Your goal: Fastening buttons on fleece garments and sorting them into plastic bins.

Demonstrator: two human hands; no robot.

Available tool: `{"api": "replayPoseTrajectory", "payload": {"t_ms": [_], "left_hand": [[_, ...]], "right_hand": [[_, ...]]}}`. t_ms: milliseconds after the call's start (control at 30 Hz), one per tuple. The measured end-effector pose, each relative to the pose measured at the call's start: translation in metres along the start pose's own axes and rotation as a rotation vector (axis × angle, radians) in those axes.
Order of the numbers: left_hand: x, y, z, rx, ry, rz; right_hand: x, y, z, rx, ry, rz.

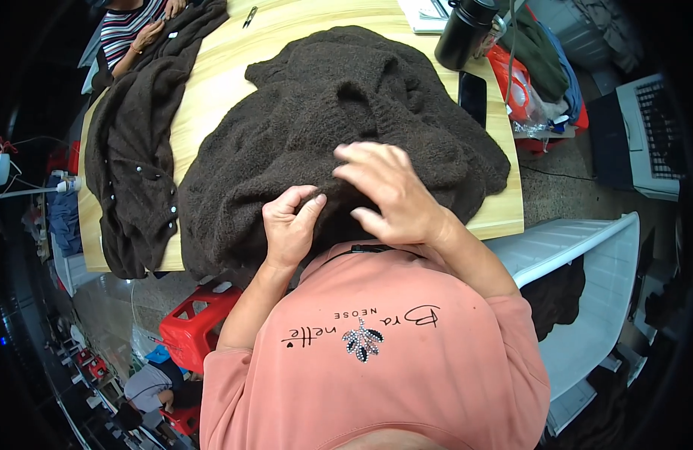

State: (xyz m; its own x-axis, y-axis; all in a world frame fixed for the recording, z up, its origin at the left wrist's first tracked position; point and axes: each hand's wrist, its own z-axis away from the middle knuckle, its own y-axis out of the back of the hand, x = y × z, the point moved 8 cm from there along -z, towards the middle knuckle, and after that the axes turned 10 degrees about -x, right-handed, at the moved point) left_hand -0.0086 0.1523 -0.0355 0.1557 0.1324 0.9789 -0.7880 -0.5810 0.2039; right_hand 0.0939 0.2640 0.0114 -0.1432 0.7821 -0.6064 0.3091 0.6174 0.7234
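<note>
A large dark brown knitted garment (301, 112) lies bunched over the wooden table and hangs over its near edge. My left hand (290, 225) pinches a bit of the knit near that edge, thumb against the bent forefinger. Just to the right, my right hand (387, 191) hovers over the garment with its fingers apart, and I see nothing held in it. The fingertips of the right hand are slightly blurred. Whether a small tool or thread is between the left fingers is too small to tell.
Another dark knit with pearly buttons (140, 169) lies along the table's left side, and a co-worker's hand (149, 35) handles its far end. A black bottle (466, 34), a phone (472, 97) and small snips (249, 17) lie about. Beside me stand a red stool (192, 319) and a white bin (586, 247).
</note>
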Motion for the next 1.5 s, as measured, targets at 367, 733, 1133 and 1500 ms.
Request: {"api": "replayPoseTrajectory", "payload": {"t_ms": [367, 733, 1133, 1500], "left_hand": [[0.017, -0.019, -0.001, -0.163, -0.077, -0.018], [-0.006, -0.021, 0.001, -0.210, 0.130, 0.403], [-0.013, -0.002, -0.014, -0.061, 0.194, 0.677], [0.020, -0.013, -0.011, -0.134, 0.181, 0.687]], "right_hand": [[0.025, -0.032, 0.004, 0.025, -0.182, -0.664], [0.005, 0.005, 0.023, 0.427, -0.021, -0.097], [0.039, -0.005, 0.091, 0.356, -0.219, 0.314], [-0.013, 0.054, 0.093, 0.525, 0.024, 0.307]]}}
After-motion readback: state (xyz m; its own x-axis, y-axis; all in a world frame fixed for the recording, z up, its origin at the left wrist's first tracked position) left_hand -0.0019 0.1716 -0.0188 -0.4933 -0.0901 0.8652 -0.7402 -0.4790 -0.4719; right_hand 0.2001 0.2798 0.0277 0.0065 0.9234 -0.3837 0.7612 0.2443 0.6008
